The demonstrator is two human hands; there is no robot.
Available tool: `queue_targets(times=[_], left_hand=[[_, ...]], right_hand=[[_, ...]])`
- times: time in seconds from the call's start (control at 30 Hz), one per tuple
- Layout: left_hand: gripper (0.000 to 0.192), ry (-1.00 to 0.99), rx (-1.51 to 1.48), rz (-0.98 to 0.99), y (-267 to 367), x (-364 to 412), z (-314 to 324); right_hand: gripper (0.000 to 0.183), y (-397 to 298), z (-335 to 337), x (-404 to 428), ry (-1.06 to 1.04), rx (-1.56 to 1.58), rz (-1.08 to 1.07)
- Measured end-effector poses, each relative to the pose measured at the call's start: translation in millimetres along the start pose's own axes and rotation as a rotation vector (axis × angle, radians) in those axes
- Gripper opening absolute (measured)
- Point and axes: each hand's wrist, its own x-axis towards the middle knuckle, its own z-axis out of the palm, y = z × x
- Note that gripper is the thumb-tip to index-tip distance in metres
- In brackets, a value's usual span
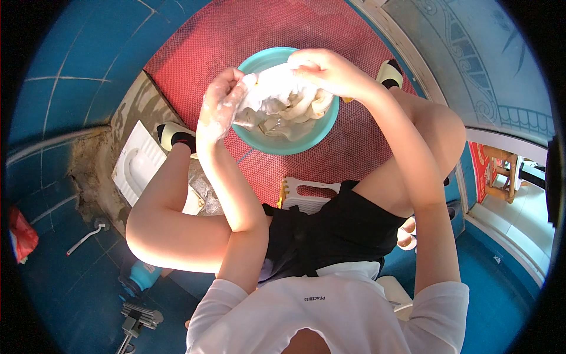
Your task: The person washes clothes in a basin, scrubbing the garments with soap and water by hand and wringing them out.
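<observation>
Between my two hands a wet white cloth (276, 86) is stretched above a turquoise plastic basin (289, 149). My left hand (223, 104), coated in suds, pinches the cloth's left end beside the basin's rim. At the other end, my right hand (325, 73) grips the cloth over the upper right of the basin. The lower folds of cloth (292, 128) hang or lie in the basin; whether they are all one piece I cannot tell. Bright light washes out part of the cloth.
The basin stands on a red mesh mat (274, 26). A white plastic stool (305, 199) is between my legs. To the left are a squat toilet (137, 163), a white-handled brush (86, 239) and a light blue bottle (143, 276). A glass door frame (420, 53) curves along the right.
</observation>
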Motion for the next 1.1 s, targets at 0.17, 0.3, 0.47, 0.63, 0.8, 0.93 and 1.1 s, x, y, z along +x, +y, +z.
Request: queue_targets(times=[0.17, 0.3, 0.47, 0.63, 0.8, 0.93, 1.1], left_hand=[[0.023, -0.024, -0.232, 0.040, -6.8, 7.7, 16.4], [0.030, 0.379, -0.401, 0.041, -13.6, 18.0, 36.5], [0.029, 0.389, -0.655, 0.272, -16.9, 18.6, 70.9], [0.029, 0.459, -0.597, 0.272, -18.8, 13.0, 106.1], [0.033, 0.453, -0.709, 0.246, -41.3, 15.7, 77.6], [0.029, 0.597, -0.399, 0.310, -19.5, 19.1, 111.7], [0.032, 0.140, -0.750, 0.360, -32.3, 25.8, 69.9]], right_hand=[[0.021, -7.8, 0.9, 3.8, -0.007, 0.230, 0.013], [0.021, -10.6, 13.1, 4.6, 0.157, 0.215, 0.068], [0.024, -27.6, 62.5, -7.0, 0.583, -0.314, -0.273], [0.023, -19.7, 50.9, 7.7, 0.817, -0.170, -0.255], [0.009, -25.4, 86.4, -16.0, 0.614, -0.307, -0.371], [0.011, -15.7, 57.4, 12.0, 0.717, -0.031, -0.071], [0.023, -17.0, 84.5, -7.2, 0.681, -0.202, -0.322]])
